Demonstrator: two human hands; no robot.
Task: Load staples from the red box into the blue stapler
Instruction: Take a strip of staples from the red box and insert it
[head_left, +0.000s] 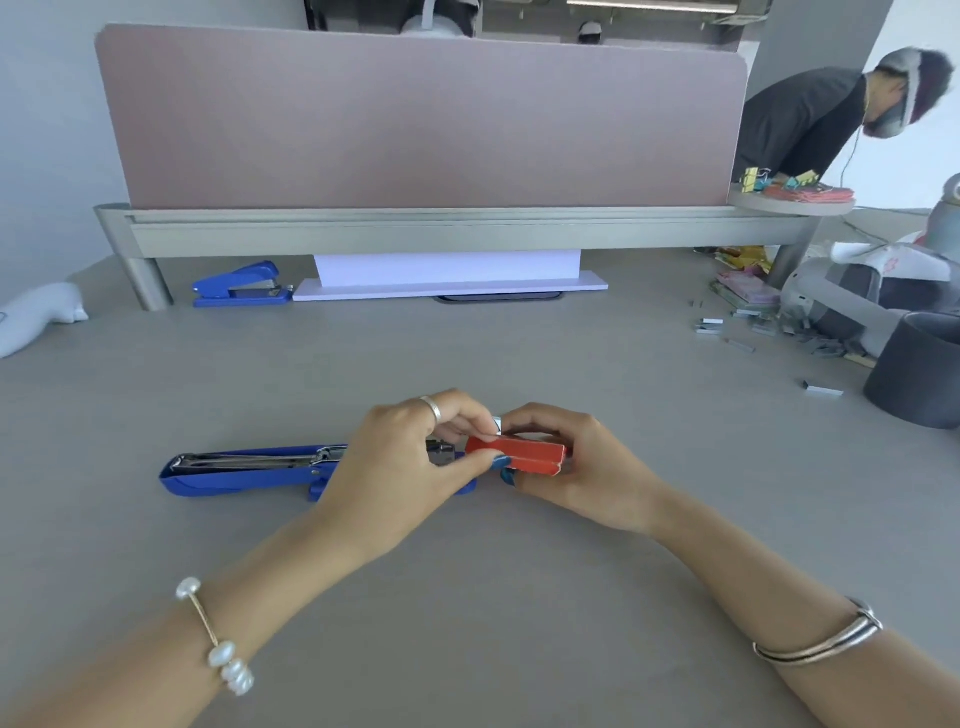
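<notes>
Near the middle of the grey desk (467, 353), the right hand (566, 467) grips the red box (524, 455), fingers wrapped around its right end. The left hand (410, 457) pinches the box's left end between thumb and fingers, where a bit of silver metal shows. Just left, partly under the left hand, the blue stapler (244, 470) lies flat, opened, its metal channel exposed. A second blue stapler (241, 286) sits far left, and loose staple strips (748, 332) lie scattered far right.

Broad grey matte worktop (467, 597) under soft, even light. Behind it, dusty-pink rounded partition panel (415, 119) on brushed-metal shelf rail (441, 234) with cylindrical legs. Beyond, pale plain walls (47, 130).
</notes>
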